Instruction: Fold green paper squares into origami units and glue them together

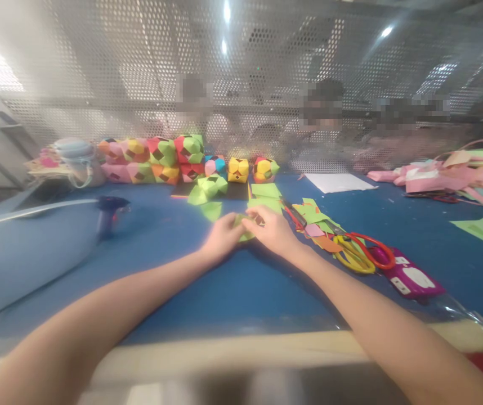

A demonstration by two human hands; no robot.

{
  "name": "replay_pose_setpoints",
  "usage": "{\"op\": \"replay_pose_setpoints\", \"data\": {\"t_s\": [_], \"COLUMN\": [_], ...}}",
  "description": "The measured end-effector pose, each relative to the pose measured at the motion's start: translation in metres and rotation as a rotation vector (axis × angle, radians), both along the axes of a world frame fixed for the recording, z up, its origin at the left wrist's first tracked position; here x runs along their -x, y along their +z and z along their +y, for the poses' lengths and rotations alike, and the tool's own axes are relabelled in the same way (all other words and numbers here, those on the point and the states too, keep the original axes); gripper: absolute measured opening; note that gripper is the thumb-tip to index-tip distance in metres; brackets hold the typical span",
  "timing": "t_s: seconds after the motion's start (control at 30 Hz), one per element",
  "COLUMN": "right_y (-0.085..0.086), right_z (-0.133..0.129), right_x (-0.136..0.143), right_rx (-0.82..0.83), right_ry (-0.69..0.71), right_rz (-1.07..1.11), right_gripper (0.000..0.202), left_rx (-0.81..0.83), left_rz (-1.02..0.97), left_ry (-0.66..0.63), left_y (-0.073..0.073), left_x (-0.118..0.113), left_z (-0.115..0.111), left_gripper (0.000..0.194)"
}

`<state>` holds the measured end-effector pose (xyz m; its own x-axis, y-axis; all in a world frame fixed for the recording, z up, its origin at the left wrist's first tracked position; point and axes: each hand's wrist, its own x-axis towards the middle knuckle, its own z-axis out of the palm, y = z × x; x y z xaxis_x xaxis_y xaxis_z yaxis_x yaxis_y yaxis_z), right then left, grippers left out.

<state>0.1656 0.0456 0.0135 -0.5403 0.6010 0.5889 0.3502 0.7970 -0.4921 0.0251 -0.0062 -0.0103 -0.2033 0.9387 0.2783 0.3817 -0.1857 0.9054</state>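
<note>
Because the green paper piece (246,235) is small and light, both hands close in on it from opposite sides, probably so that it does not slip or flex; it sits to the right of the glue gun (107,212), over the blue tabletop (174,306). The left hand (223,232) has its fingers curled around the near-left edge, like a steady clamp, while the right hand (272,228) pinches the other side with thumb and fingertips drawn narrow; blur hides exactly which fold they press. The glue gun itself rests with its nozzle toward the hands, perhaps so that it can be reached without crossing anything, and its dark cable (43,289) trails off toward the near left, away from the paper. Beyond the gun, multicoloured paper balls (161,152) stand stacked two high, which likely spares surface and guards their shape. A green paper ball (211,187) lies to the gun's right and farther back, apart from that stack. Well to the right of the gun, scissors with yellow handles (347,254) lie across paper scraps (309,214), their handles angled toward the person, seemingly for an easy grasp, with a purple box (419,282) just past them.
</note>
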Motion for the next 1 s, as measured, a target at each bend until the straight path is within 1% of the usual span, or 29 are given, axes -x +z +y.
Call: {"op": "replay_pose_setpoints", "data": {"t_s": [0.07, 0.13, 0.33, 0.47, 0.6, 0.77, 0.93, 1.0], "right_y": [-0.0011, -0.0011, 0.0011, 0.0010, 0.0012, 0.0021, 0.0024, 0.0020], "right_z": [0.0011, 0.0012, -0.0028, -0.0032, -0.0025, -0.0034, -0.0035, -0.0032], "right_x": [0.0003, 0.0003, 0.0001, -0.0003, -0.0009, -0.0007, -0.0013, -0.0015], "right_rx": [0.035, 0.045, -0.034, -0.047, -0.072, -0.083, -0.098, -0.121], "right_ry": [-0.062, -0.085, -0.079, -0.106, -0.092, -0.112, -0.120, -0.124], "right_rz": [-0.067, -0.113, -0.118, -0.122, -0.125, -0.091, -0.128, -0.120], "right_gripper": [0.005, 0.008, 0.009, 0.010, 0.017, 0.011, 0.019, 0.017], "left_rx": [0.008, 0.013, 0.001, 0.007, 0.010, -0.001, -0.040, -0.040], "left_rz": [-0.032, -0.046, -0.035, -0.044, -0.044, -0.060, -0.088, -0.105], "left_ry": [0.023, 0.030, 0.038, 0.067, 0.044, 0.056, 0.084, 0.088], "left_y": [-0.0001, -0.0003, 0.0015, 0.0012, 0.0003, 0.0032, 0.0046, 0.0042], "left_x": [0.0007, 0.0011, -0.0002, 0.0003, 0.0016, 0.0010, 0.0001, 0.0003], "left_z": [0.0008, 0.0010, -0.0013, -0.0007, 0.0005, -0.0003, -0.0007, -0.0005], "left_gripper": [0.016, 0.016, 0.009, 0.009, 0.009, 0.011, 0.010, 0.010]}}
